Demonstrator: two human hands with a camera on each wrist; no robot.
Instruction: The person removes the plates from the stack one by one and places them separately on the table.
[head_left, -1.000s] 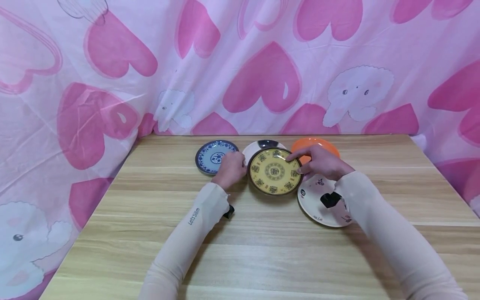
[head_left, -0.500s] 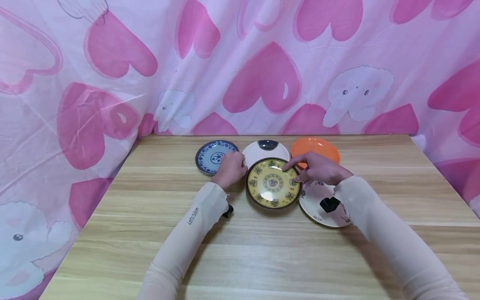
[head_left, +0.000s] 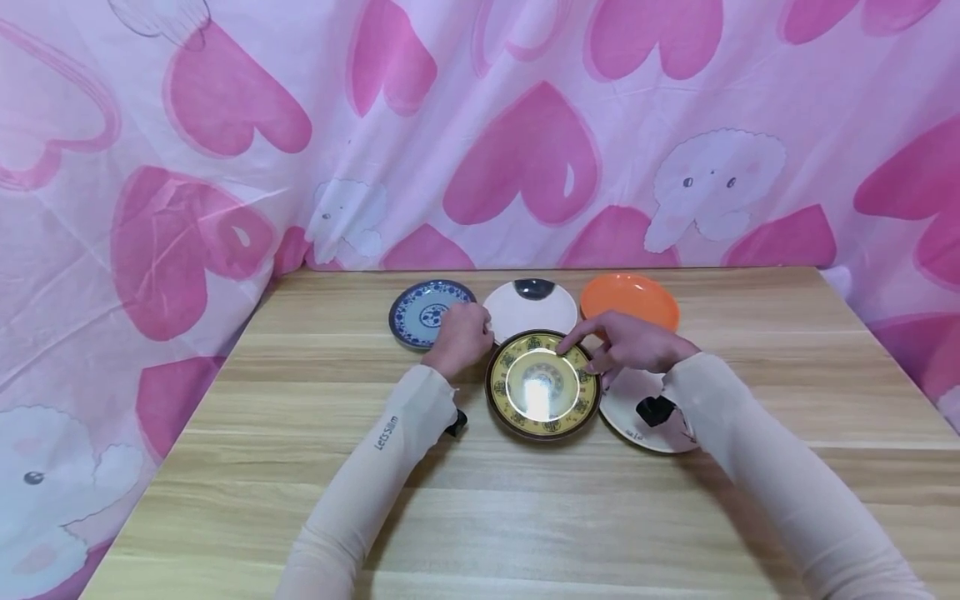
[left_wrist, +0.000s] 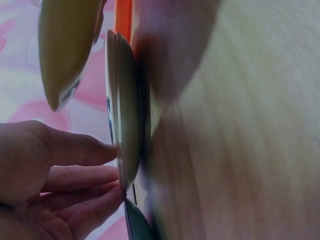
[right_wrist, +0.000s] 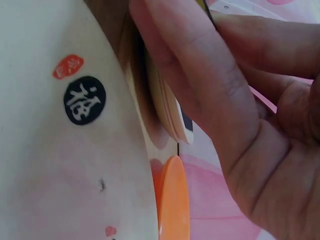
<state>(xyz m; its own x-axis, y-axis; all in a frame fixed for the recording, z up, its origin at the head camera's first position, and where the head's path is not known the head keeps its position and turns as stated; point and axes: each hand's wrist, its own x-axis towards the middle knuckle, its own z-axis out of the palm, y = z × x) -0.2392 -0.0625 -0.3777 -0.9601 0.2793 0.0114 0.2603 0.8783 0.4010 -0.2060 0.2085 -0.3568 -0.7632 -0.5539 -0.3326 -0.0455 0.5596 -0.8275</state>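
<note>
My right hand (head_left: 643, 343) holds a yellow plate (head_left: 542, 387) with a dark brown rim by its right edge, thumb and fingers at the rim. In the left wrist view this yellow plate (left_wrist: 67, 45) hangs raised above the table. Behind it lies a white plate (head_left: 531, 310) with a black patch. My left hand (head_left: 459, 337) pinches the near left edge of that white plate (left_wrist: 125, 110) between thumb and fingers, as the left wrist view shows. The same hand overlaps part of a blue patterned plate (head_left: 422, 315) at the left.
An orange plate (head_left: 632, 298) lies at the back right. Under my right forearm is a cream plate (head_left: 632, 417) with printed marks, partly hidden by the sleeve. All stand on a wooden table (head_left: 480, 517), with a pink heart-print curtain (head_left: 525, 158) behind its back edge.
My right hand has brought the yellow plate toward the front of the table and slightly left, uncovering more of the white and orange plates. My left hand stays at the white plate's edge.
</note>
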